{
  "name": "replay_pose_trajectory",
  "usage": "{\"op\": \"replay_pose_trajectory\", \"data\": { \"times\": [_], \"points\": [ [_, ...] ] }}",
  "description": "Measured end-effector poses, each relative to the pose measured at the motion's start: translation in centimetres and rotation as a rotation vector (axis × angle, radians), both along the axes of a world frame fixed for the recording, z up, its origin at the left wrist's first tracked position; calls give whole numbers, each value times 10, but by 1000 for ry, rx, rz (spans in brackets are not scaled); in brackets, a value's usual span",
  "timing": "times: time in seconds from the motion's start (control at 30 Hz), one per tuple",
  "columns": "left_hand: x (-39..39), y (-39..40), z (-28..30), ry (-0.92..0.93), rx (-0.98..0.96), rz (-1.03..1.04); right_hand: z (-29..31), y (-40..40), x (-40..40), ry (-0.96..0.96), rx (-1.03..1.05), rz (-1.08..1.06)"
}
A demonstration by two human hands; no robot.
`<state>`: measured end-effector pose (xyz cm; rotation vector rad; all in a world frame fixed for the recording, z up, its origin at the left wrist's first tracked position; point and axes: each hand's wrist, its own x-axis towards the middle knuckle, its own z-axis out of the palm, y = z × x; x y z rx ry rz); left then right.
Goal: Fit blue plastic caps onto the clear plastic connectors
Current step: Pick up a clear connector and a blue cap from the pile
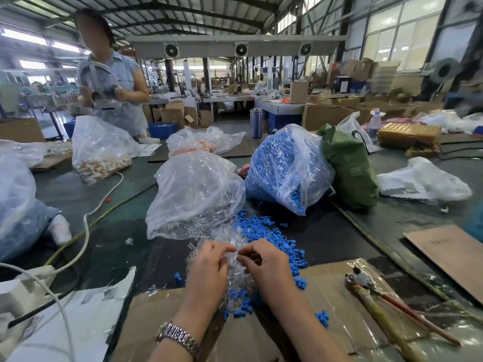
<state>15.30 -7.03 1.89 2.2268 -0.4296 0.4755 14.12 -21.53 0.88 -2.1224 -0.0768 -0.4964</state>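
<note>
Both hands meet fingertip to fingertip over the mixed heap of parts. Left hand (209, 259) pinches something small and clear at its fingertips, probably one of the clear plastic connectors (222, 236); right hand (264, 259) pinches toward the same spot, thumb and forefinger pressed close, though what it holds is too small to tell. Held low and close to the body, likely so the cap and connector can be lined up by eye.

Loose blue plastic caps (264, 231) lie scattered on the dark worktop (339, 231), touching and overlapping the clear connectors, within easy reach of either hand. Supply sits just behind: a clear plastic bag of connectors (193, 194) on the left, a clear bag of blue caps (285, 165) on the right, both mouths spilling toward the worker. A flattened taped cardboard sheet (326, 309) lies under the forearms, probably a landing place for finished pieces. Red-handled pliers (386, 309) lie unused at the right.
</note>
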Motion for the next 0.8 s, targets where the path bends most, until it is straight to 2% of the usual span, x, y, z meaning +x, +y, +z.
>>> {"op": "replay_pose_trajectory", "data": {
  "times": [0.17, 0.3, 0.4, 0.63, 0.8],
  "points": [
    [0, 1, -1, 42, -50, -5, -1, 1, 1, 30, 7, 59],
    [0, 2, -1, 83, -83, 0, 1, -4, -2, 91, 190, 39],
    [-1, 3, 0, 116, -111, -29, 1, -6, -3, 91, 228, 60],
    [3, 8, 1, 266, -267, -66, 2, -10, -1, 81, 382, 72],
    [4, 11, 5, 356, -409, -105, 3, -9, 1, 97, 390, 117]
  ]
}}
